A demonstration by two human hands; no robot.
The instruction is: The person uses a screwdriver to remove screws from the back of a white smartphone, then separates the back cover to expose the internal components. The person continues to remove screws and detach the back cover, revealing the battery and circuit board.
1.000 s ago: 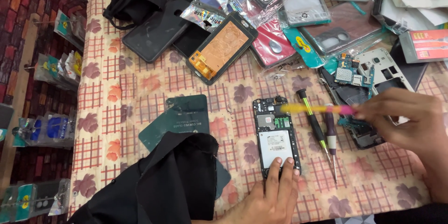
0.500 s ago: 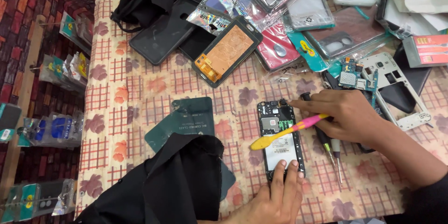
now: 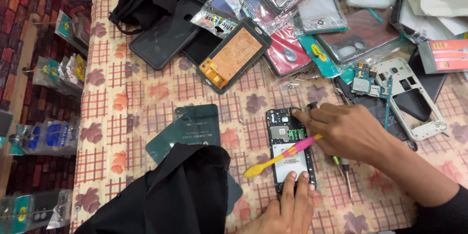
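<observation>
- left hand (image 3: 287,207) pinning opened phone (image 3: 289,148) bottom edge, fingers flat, gripping nothing
- right hand (image 3: 348,129) pinching pink-yellow toothbrush (image 3: 282,156), fingertip touching phone top
- phone looking light, stiff, fragile; holding by edges seems best

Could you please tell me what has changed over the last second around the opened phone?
The right hand, holding the yellow and pink tool, moved left from beside the screwdrivers onto the opened phone; its fingertip now touches the phone's top edge. The left hand stayed pressing the phone's lower end.
</observation>
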